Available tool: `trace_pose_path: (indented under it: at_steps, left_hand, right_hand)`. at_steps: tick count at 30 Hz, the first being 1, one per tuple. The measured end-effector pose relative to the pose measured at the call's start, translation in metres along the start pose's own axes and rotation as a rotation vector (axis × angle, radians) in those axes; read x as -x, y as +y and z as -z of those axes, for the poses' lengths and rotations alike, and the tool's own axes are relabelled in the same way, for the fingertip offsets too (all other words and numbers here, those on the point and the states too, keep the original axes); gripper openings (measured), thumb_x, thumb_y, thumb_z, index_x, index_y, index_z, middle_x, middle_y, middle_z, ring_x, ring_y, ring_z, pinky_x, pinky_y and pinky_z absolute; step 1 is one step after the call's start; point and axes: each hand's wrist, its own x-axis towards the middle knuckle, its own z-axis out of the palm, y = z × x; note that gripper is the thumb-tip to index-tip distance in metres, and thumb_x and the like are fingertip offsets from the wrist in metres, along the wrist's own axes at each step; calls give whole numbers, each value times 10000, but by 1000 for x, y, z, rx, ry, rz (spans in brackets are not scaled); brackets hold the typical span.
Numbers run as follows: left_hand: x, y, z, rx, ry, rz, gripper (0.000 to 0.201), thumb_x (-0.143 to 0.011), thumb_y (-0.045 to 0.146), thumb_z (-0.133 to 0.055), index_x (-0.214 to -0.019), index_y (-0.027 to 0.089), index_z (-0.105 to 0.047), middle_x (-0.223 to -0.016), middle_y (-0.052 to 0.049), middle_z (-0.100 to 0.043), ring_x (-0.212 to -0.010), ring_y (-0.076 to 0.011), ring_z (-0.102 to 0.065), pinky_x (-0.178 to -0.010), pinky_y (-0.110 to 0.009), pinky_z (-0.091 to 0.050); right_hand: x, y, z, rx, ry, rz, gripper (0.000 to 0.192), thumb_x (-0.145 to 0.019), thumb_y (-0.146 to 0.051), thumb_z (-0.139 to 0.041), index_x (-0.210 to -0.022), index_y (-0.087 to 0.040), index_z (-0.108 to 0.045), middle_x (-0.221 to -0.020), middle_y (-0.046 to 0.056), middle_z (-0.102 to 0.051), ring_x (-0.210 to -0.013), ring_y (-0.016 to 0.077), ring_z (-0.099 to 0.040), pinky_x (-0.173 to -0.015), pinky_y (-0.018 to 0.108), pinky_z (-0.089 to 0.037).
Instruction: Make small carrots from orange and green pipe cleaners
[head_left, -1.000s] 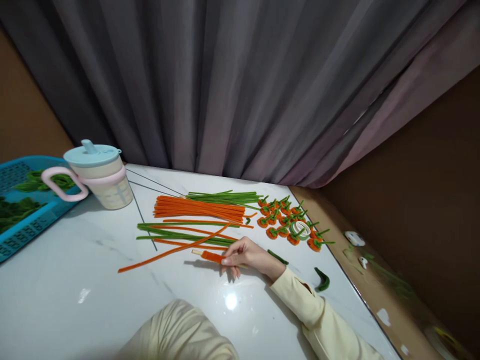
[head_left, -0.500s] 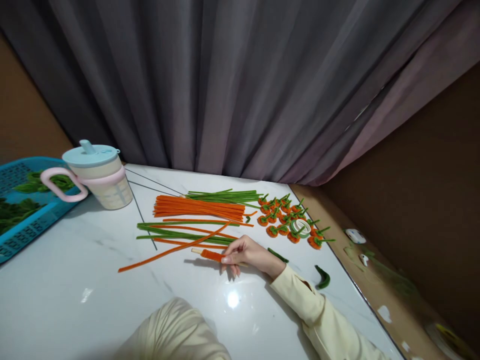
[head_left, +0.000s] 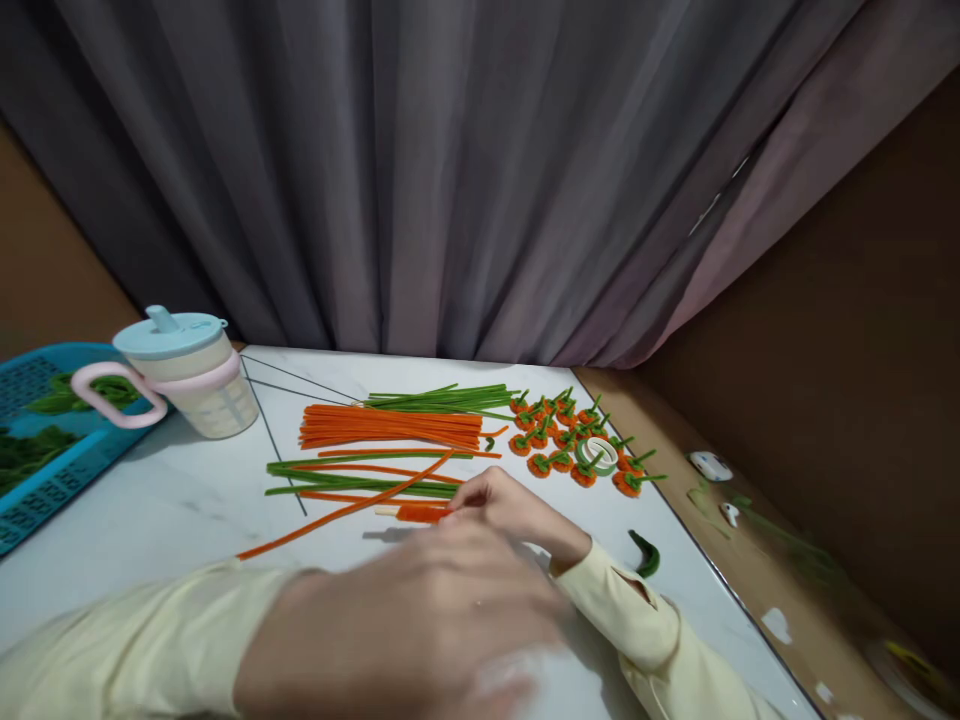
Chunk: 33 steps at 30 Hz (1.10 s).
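Right hand [head_left: 504,508], fingers pinched on a short stick wrapped in orange pipe cleaner [head_left: 417,513] lying on the white tabletop [head_left: 150,500] near loose orange and green pipe cleaners [head_left: 375,470]; blurred left hand [head_left: 420,625] close to the camera, grip indiscernible.

We find no legible text, labels, brands or numbers; faint graduation marks on the translucent lidded cup [head_left: 201,385] are unreadable.
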Motion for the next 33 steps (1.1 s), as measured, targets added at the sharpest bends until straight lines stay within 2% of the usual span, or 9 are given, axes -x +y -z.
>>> trace_pose_path:
  at_steps: [3,5,7,12,15,18,23,28,33]
  left_hand:
    - [-8,-42,17,-83,9,80,305,-929,302,-458,-1194,173,-538,-1171,-78,-632,-1090,-229,-552,-963,-398,-400]
    - [1,-60,15,-152,-2,175,345,-907,381,-499,-1178,172,-540,-1107,-86,-654,-1052,-253,-560,-924,-423,-400]
    - [12,-67,8,-159,43,231,277,-920,324,-491,-1145,173,-549,-1026,-73,-673,-951,-225,-586,-882,-404,-405]
    - [19,-67,-9,-35,233,134,218,-937,138,-421,-1094,166,-570,-841,-43,-678,-765,-170,-586,-794,-352,-429]
    - [17,-69,-14,61,326,147,198,-919,143,-473,-1089,160,-573,-856,-55,-673,-741,-166,-583,-684,-301,-450]
    - [16,-71,-19,164,363,173,178,-900,131,-514,-1063,152,-581,-859,-52,-668,-751,-151,-598,-664,-262,-467]
    - [14,-65,-23,166,384,141,148,-895,69,-470,-907,130,-604,-784,-58,-664,-696,-154,-592,-632,-265,-464]
    - [12,-58,-25,183,331,200,205,-899,62,-420,-838,127,-605,-727,-57,-640,-652,-153,-560,-591,-259,-442]
    - [14,-53,-32,228,299,261,216,-880,42,-417,-776,132,-584,-679,-45,-611,-625,-144,-535,-573,-250,-406]
  right_hand:
    - [11,-16,6,77,74,43,204,-723,-314,-679,-634,-130,-672,-451,-31,-541,-426,89,-482,-462,210,-376]
    - [19,-27,8,197,137,105,226,-766,-318,-655,-626,-141,-659,-451,-19,-546,-425,99,-491,-473,220,-369]
    - [26,-36,8,357,215,209,225,-798,-287,-634,-619,-150,-648,-488,0,-570,-456,109,-505,-501,230,-363]
    - [36,-41,3,646,354,418,147,-818,-168,-589,-676,-163,-630,-570,21,-596,-487,111,-486,-511,226,-343]
    - [38,-41,-2,706,410,460,121,-819,-128,-558,-719,-165,-615,-614,27,-617,-502,113,-498,-509,215,-351]
    - [39,-41,-6,734,439,489,134,-811,-78,-516,-745,-153,-605,-643,27,-625,-521,112,-507,-520,206,-361]
    - [38,-41,-12,775,438,516,163,-775,-38,-490,-699,-138,-596,-613,27,-611,-505,107,-491,-503,196,-341]
    - [35,-37,-17,778,427,521,199,-742,-19,-451,-653,-132,-588,-579,34,-588,-505,109,-493,-502,198,-311]
    - [34,-31,-25,746,436,542,184,-639,-11,-442,-556,-149,-532,-502,-11,-477,-454,82,-362,-469,203,-228]
